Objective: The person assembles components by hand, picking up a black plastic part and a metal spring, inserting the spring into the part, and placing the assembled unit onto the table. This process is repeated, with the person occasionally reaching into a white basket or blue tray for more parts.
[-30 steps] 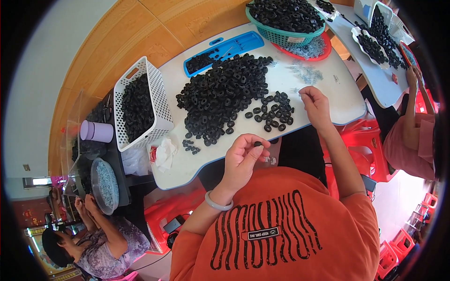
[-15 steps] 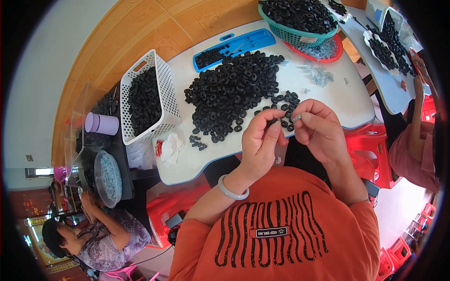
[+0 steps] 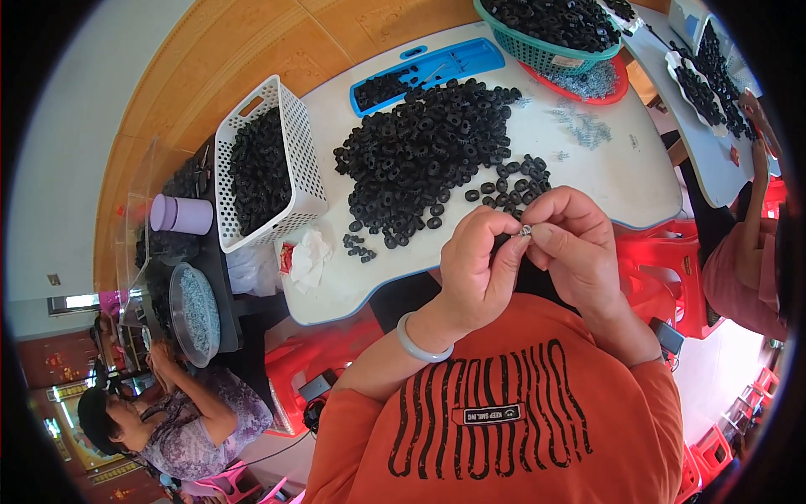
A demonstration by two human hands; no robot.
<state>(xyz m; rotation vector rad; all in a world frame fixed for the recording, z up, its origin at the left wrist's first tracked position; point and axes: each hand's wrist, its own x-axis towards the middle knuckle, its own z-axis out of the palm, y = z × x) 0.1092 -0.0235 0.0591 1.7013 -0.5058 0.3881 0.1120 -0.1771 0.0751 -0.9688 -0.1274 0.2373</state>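
My left hand (image 3: 480,267) and my right hand (image 3: 581,256) meet fingertip to fingertip just past the table's near edge. Between thumb and forefinger, my right hand pinches a small silvery coil-like part (image 3: 525,230). My left hand is closed around a small black plastic part (image 3: 501,241), mostly hidden by the fingers, and its tips touch the silvery one. Beyond them lie loose black rings (image 3: 514,186). A large heap of black plastic parts (image 3: 428,143) covers the middle of the white table (image 3: 630,181).
A white perforated basket (image 3: 298,189) of black parts stands left; a blue tray (image 3: 470,57) lies behind the heap. A green basket (image 3: 546,57) sits over a red dish (image 3: 620,88) of silvery parts. Co-workers sit at left (image 3: 189,428) and right (image 3: 747,277).
My hands have come together; the silvery part in my right fingers now touches my left fingertips. The view has shifted slightly.
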